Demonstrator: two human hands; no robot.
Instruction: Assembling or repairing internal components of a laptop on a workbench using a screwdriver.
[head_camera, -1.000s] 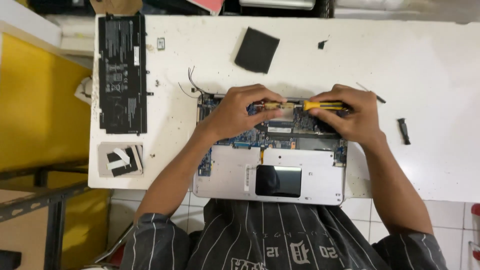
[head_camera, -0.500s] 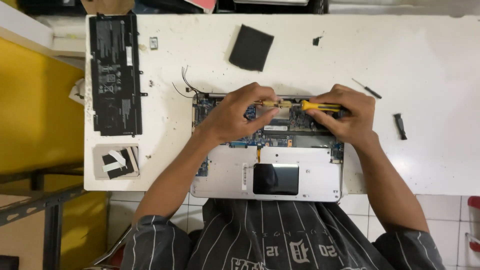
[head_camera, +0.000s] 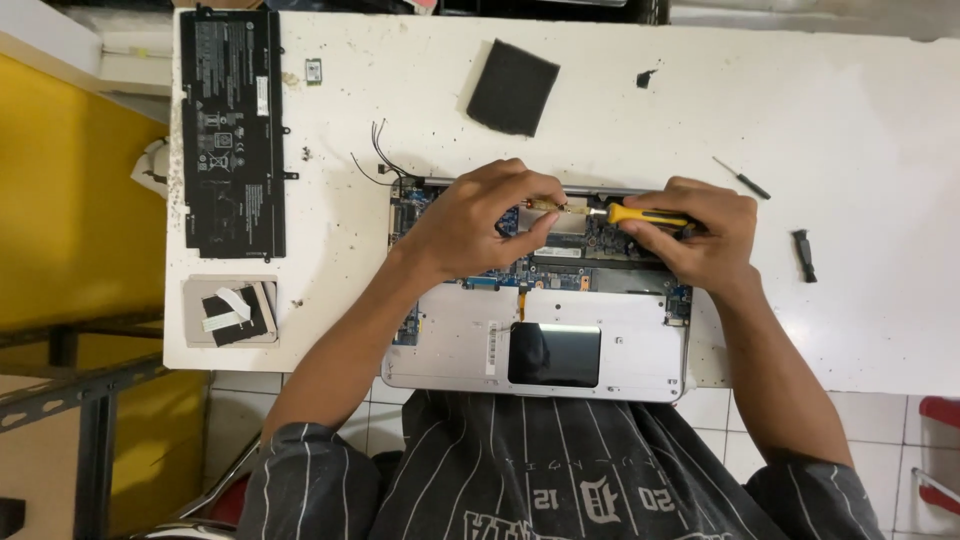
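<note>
An opened silver laptop (head_camera: 455, 340) lies upside down at the near edge of a white table (head_camera: 850, 120), its circuit board exposed. My right hand (head_camera: 700, 235) grips a yellow-handled screwdriver (head_camera: 640, 214) held sideways, tip pointing left. My left hand (head_camera: 480, 220) rests on the board, its fingertips pinched at the screwdriver's tip. Thin black wires (head_camera: 378, 160) trail from the laptop's far left corner.
A long black battery pack (head_camera: 230, 130) lies at the table's left. Near it sit a small flat module with ribbon cable (head_camera: 230, 310) and a tiny chip (head_camera: 314, 70). A black foam square (head_camera: 512, 86), a thin black screwdriver (head_camera: 742, 178) and a small black part (head_camera: 803, 255) lie around.
Both hands stay on the board with the screwdriver; the view has shifted slightly, and the hands have barely moved.
</note>
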